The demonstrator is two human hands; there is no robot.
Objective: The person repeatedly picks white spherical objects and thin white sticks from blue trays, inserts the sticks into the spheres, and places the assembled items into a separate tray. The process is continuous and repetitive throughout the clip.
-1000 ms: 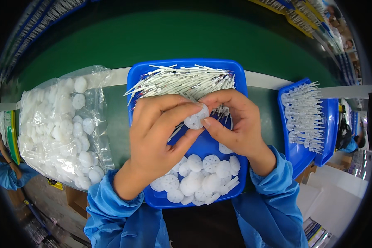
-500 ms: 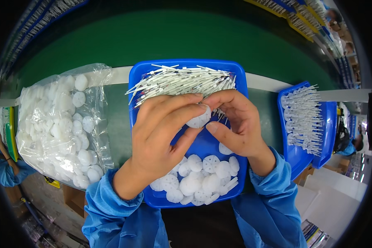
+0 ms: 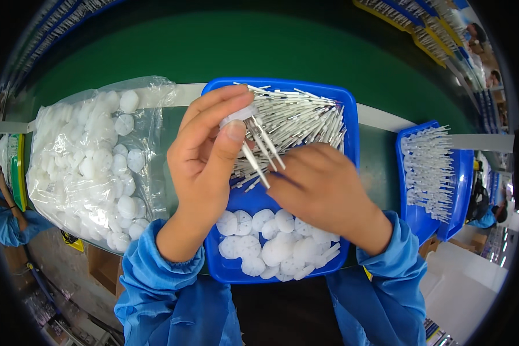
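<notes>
Head view: our left hand (image 3: 205,154) pinches a white disc (image 3: 237,115) (rods (image 3: 255,165) jutting); our right hand (image 3: 324,183) hides its grip.

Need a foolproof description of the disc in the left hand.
Start with the big blue tray mid-view. Over its far left part, the left hand pinches one tilted white disc. Unlike the loose discs in the tray's near end, it has thin white sticks projecting from it.
</notes>
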